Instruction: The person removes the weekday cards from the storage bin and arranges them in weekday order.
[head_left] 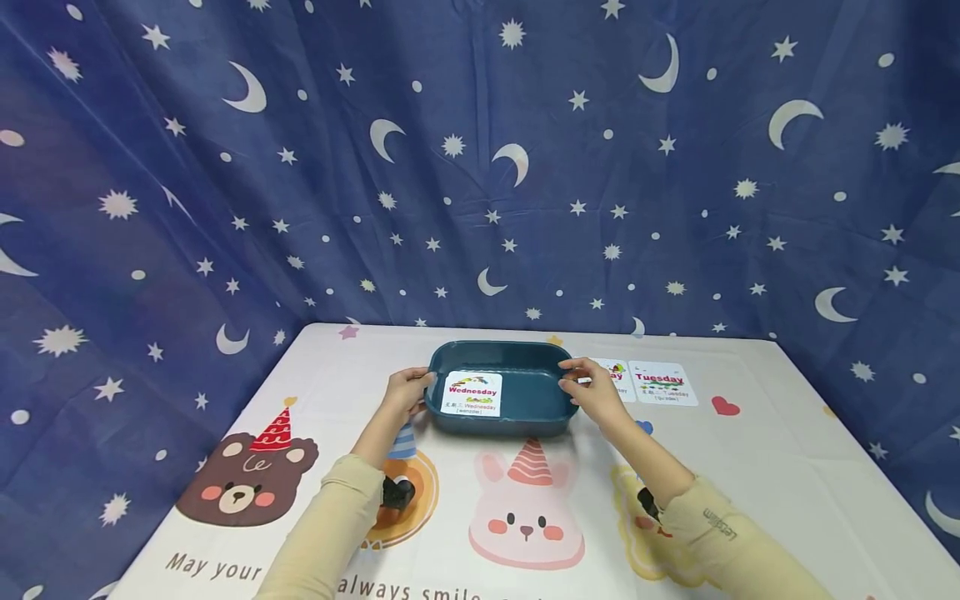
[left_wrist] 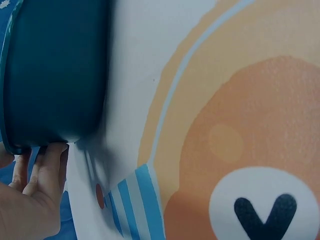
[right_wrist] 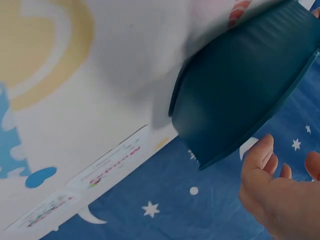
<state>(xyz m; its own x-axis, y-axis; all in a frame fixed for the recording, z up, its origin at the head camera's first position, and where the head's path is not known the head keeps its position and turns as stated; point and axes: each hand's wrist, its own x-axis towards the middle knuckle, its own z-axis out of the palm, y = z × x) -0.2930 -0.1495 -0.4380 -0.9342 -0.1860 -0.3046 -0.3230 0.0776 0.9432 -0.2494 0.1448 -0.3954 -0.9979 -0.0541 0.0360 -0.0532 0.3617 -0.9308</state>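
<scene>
A dark teal rectangular tray [head_left: 517,427] with rounded corners is at the middle of the table. Inside it, at the left, lies a white card [head_left: 472,395] printed "Wednesday". My left hand [head_left: 406,392] grips the tray's left end, thumb at the rim and fingers against the outer wall [left_wrist: 55,75]. At the right end is my right hand [head_left: 597,393], its fingers loosely bent. In the right wrist view this hand [right_wrist: 275,192] appears apart from the tray wall [right_wrist: 250,80], with nothing in its fingers.
Right of the tray lies a "Tuesday" card [head_left: 663,384]. Beside it, another card [head_left: 618,379] is partly hidden by my right hand. The white tablecloth [head_left: 780,475] bears printed animals. A blue curtain [head_left: 450,100] with moons and stars hangs behind the table.
</scene>
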